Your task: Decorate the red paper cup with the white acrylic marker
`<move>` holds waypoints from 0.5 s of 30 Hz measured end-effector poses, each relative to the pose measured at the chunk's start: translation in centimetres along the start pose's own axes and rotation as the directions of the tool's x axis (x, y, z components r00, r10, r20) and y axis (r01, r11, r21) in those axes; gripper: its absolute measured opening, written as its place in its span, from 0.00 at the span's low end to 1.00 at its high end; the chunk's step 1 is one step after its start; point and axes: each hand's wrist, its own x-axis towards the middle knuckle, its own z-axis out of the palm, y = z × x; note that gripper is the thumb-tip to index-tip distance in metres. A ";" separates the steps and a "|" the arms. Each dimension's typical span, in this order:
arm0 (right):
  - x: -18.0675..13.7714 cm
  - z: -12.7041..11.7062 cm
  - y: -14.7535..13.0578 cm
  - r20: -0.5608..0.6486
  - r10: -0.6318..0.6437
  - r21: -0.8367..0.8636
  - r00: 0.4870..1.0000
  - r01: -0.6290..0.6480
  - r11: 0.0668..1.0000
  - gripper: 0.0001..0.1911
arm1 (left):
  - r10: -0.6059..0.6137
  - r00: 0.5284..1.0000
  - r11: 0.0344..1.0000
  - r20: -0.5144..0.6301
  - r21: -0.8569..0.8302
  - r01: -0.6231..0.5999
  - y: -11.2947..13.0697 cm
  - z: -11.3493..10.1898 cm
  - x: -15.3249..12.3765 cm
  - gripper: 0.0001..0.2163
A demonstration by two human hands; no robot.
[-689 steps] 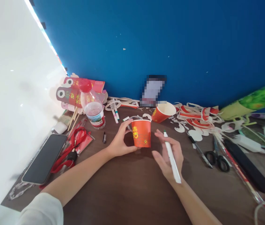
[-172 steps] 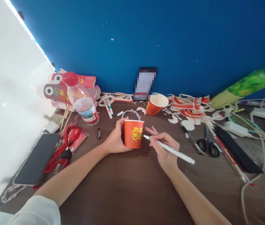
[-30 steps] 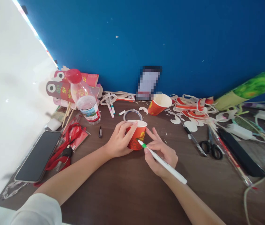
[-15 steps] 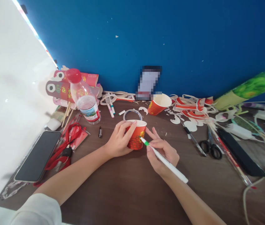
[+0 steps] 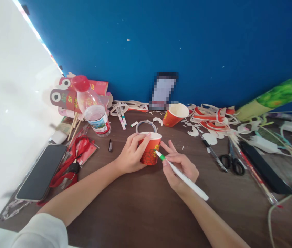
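My left hand (image 5: 130,155) is wrapped around a red paper cup (image 5: 151,148) with yellow print, which stands on the brown table (image 5: 141,213). My right hand (image 5: 180,168) pinches a white marker (image 5: 184,177) with a green tip, and the tip touches the cup's right side. A second red paper cup (image 5: 175,115) lies tilted further back. A thin ring (image 5: 146,126) lies just behind the held cup.
A water bottle (image 5: 93,110) with a red cap and paper fish figures (image 5: 65,96) stand at the back left. A phone (image 5: 41,175) and red lanyard (image 5: 70,165) lie left. Scissors (image 5: 230,160), a pen (image 5: 214,155), paper scraps (image 5: 213,124) and cables (image 5: 285,151) lie right.
The marker tip has crept slightly up and right along the cup's side. My left hand keeps its grip on the cup.
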 end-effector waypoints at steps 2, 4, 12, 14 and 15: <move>0.0 0.0 0.0 -0.004 0.008 -0.013 1.000 -0.008 1.000 0.08 | 0.008 1.000 1.000 -0.013 -0.002 -0.008 0.0 0.0 0.1 0.46; 0.1 -0.1 -0.1 -0.006 0.018 -0.022 1.000 -0.019 1.000 0.08 | 0.016 1.000 1.000 -0.023 -0.007 -0.017 0.0 0.0 0.1 0.46; 0.0 -0.1 0.1 -0.011 0.029 -0.026 1.000 -0.029 0.999 0.07 | -0.008 1.000 1.000 -0.019 0.003 0.008 0.0 0.1 0.1 0.46; 0.0 -0.1 0.2 -0.009 0.032 -0.020 0.999 -0.032 0.999 0.07 | -0.007 1.000 1.000 -0.018 0.007 0.007 0.0 0.1 0.1 0.46; -0.1 -0.2 0.2 -0.007 0.032 -0.018 0.999 -0.032 0.999 0.07 | -0.006 1.000 1.000 -0.018 0.008 0.006 0.0 0.1 0.1 0.46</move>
